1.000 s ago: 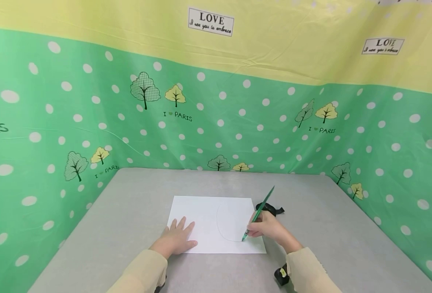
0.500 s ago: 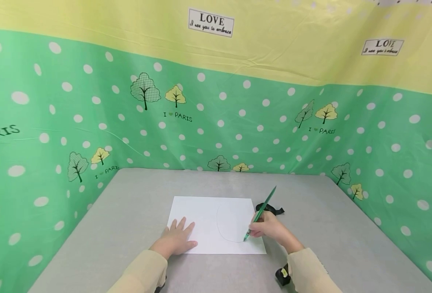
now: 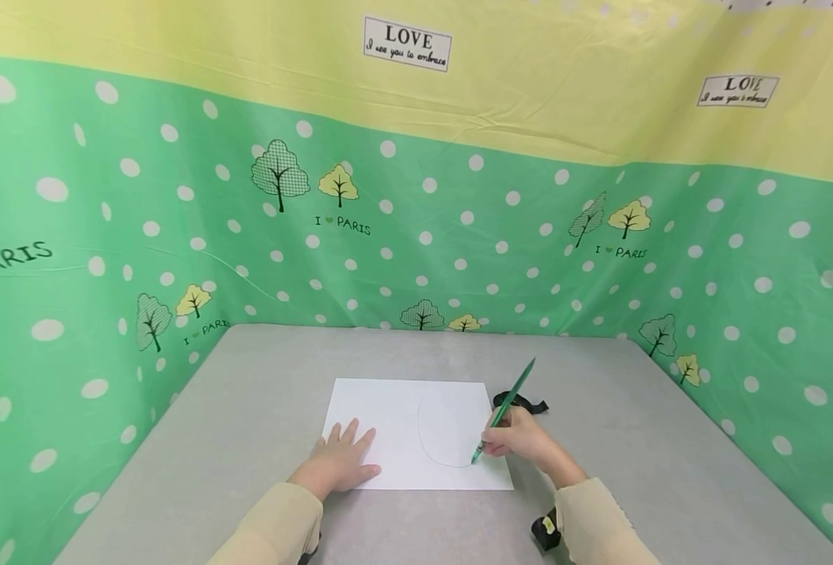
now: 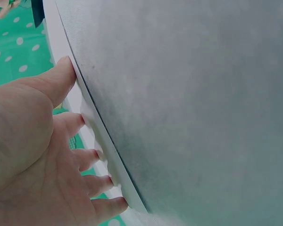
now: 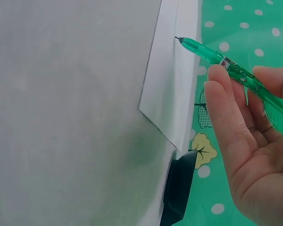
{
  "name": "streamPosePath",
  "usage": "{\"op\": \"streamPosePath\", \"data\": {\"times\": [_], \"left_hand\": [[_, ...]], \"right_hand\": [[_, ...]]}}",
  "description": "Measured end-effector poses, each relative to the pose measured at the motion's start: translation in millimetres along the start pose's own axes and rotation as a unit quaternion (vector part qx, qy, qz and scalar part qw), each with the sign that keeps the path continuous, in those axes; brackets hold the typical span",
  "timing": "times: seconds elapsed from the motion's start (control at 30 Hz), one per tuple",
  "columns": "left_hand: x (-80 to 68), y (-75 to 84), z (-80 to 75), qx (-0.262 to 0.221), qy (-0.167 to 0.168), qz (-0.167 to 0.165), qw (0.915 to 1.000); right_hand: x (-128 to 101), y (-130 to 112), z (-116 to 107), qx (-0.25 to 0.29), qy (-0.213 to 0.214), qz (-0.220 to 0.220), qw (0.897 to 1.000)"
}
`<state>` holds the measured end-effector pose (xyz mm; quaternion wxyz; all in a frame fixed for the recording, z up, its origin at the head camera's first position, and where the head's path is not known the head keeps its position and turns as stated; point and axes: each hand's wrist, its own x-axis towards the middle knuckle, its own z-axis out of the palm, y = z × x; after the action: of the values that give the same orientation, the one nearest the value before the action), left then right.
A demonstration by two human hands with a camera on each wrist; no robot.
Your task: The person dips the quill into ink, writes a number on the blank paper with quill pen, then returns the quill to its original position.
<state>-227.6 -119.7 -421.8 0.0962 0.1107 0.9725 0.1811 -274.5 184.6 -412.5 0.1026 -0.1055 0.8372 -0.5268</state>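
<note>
A white sheet of paper (image 3: 395, 408) lies on the grey table. On its right half runs a thin curved line, bowed at the left and along the bottom. My right hand (image 3: 518, 438) pinches a green pen (image 3: 511, 396) between thumb and fingers, its tip touching the paper at the curve's lower right end. In the right wrist view the pen (image 5: 203, 51) has a clear green barrel and a dark point. With fingers spread, my left hand (image 3: 338, 459) rests flat on the sheet's lower left corner; the left wrist view shows the fingertips (image 4: 85, 157) on the paper.
A black object with a strap (image 3: 518, 402) sits just beyond the paper's right edge. Another small black object (image 3: 546, 530) lies near my right sleeve. A green and yellow patterned curtain (image 3: 416, 235) surrounds the table's back and sides.
The pen tip has moved slightly right, lengthening the curve's lower end a little. My right hand has shifted with it. The left hand stays in place.
</note>
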Motion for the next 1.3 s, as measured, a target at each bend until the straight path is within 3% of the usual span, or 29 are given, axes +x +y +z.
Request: {"op": "streamPosePath", "data": {"times": [1.17, 1.3], "left_hand": [[0.0, -0.6, 0.9, -0.002, 0.001, -0.002, 1.0], [5.4, -3.0, 5.4, 0.002, 0.002, -0.004, 1.0]], "right_hand": [[5.7, 2.4, -4.1, -0.014, 0.047, 0.019, 0.999], [6.3, 2.0, -4.7, -0.013, 0.055, 0.027, 0.998]]}}
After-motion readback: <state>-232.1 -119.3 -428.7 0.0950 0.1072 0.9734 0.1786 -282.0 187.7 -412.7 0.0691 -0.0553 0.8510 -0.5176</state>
